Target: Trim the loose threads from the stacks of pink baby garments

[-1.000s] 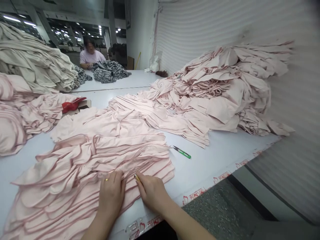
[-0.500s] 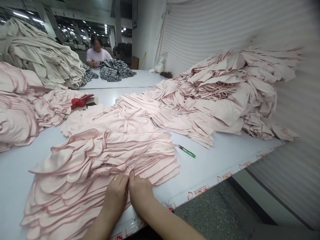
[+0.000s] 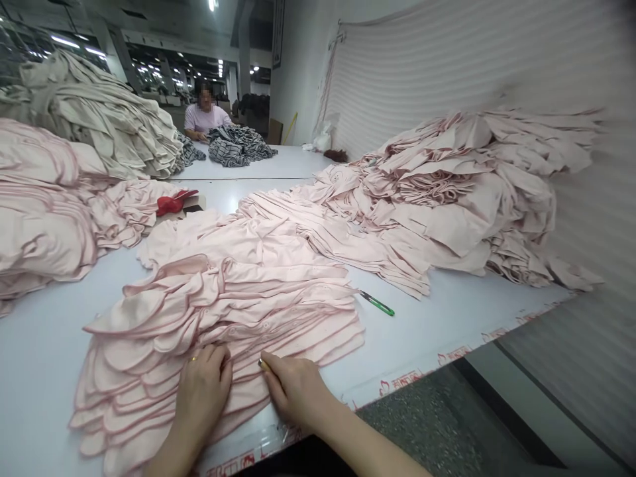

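A layered stack of pale pink garments with darker pink edging (image 3: 258,311) lies on the white cutting table (image 3: 417,324). My left hand (image 3: 201,394) rests flat on the stack's near edge, wearing a gold ring, and holds nothing. My right hand (image 3: 295,391) presses on the same layers a little to the right. A small gold-coloured tip (image 3: 262,364) shows between its fingers, but the rest of that object is hidden. Green-handled thread snips (image 3: 376,303) lie on the table beyond my right hand.
A large heap of pink garments (image 3: 447,192) lies against a ribbed white shutter at right. Pink (image 3: 40,225) and beige (image 3: 94,119) stacks lie at left, by a red item on a cardboard box (image 3: 173,203). A co-worker (image 3: 207,118) sits far off behind striped fabric (image 3: 238,146).
My hands, side by side half a second ago, have moved apart along the stack's near edge. The whole scene has shifted right in view as my head turned left.
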`<state>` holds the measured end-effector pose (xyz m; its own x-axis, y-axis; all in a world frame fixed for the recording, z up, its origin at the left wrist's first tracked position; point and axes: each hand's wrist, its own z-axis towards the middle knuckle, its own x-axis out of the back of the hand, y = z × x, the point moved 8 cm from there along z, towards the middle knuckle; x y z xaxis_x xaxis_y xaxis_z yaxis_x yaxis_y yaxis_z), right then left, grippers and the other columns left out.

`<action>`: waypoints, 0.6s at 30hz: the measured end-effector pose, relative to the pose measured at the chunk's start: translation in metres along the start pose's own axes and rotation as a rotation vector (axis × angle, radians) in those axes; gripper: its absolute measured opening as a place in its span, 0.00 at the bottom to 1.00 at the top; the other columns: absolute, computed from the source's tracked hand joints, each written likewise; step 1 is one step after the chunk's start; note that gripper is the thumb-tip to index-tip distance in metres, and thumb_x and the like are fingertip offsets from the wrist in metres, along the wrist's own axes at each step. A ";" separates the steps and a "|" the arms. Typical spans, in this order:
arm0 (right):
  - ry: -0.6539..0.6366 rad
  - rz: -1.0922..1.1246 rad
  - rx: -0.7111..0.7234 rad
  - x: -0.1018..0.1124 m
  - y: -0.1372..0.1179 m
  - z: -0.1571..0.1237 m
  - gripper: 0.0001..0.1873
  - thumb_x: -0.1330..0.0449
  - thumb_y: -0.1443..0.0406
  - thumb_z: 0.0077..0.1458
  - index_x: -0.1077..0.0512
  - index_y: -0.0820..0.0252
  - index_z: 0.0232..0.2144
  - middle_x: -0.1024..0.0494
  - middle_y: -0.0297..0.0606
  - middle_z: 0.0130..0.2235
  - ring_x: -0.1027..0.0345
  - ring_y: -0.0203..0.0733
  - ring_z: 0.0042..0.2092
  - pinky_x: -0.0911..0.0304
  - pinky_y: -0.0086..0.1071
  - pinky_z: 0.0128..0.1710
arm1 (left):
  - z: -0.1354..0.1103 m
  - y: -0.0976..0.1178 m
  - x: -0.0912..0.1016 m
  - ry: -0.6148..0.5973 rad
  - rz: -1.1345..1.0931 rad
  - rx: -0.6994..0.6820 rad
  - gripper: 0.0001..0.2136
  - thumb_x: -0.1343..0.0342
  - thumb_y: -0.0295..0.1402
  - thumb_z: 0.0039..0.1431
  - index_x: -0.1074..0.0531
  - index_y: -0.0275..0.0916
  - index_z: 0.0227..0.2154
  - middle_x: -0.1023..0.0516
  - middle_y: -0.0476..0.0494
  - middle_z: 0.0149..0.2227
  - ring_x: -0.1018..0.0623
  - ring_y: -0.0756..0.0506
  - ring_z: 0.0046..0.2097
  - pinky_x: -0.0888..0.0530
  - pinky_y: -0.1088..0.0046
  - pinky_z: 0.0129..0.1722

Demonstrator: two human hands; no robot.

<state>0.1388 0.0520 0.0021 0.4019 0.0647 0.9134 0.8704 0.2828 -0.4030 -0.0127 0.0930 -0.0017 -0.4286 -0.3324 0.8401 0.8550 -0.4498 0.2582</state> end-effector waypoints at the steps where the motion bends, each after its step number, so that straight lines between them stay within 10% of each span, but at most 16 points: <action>1: -0.004 0.002 0.016 -0.001 -0.005 -0.001 0.11 0.51 0.65 0.65 0.31 0.57 0.45 0.20 0.35 0.32 0.26 0.40 0.33 0.48 0.28 0.29 | -0.003 -0.005 0.003 -0.004 -0.025 -0.009 0.06 0.49 0.32 0.61 0.28 0.42 0.30 0.24 0.46 0.30 0.25 0.43 0.35 0.31 0.66 0.35; 12: -0.024 -0.153 -0.012 -0.022 -0.040 0.015 0.21 0.48 0.67 0.61 0.36 0.61 0.56 0.20 0.41 0.34 0.25 0.46 0.31 0.41 0.30 0.27 | -0.006 -0.023 -0.001 0.070 -0.261 0.104 0.12 0.54 0.36 0.66 0.26 0.41 0.35 0.19 0.46 0.34 0.20 0.46 0.35 0.25 0.70 0.35; 18: -0.132 -0.278 -0.147 -0.041 -0.047 0.033 0.26 0.45 0.72 0.56 0.38 0.71 0.57 0.21 0.51 0.34 0.24 0.48 0.33 0.36 0.32 0.29 | -0.020 0.001 0.004 0.104 -0.166 -0.106 0.09 0.53 0.30 0.65 0.28 0.40 0.39 0.21 0.46 0.33 0.22 0.45 0.36 0.27 0.68 0.38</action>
<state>0.0720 0.0677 -0.0142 0.1119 0.1310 0.9850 0.9770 0.1667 -0.1331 -0.0195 0.0750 -0.0080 -0.5939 -0.3278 0.7347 0.7368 -0.5884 0.3330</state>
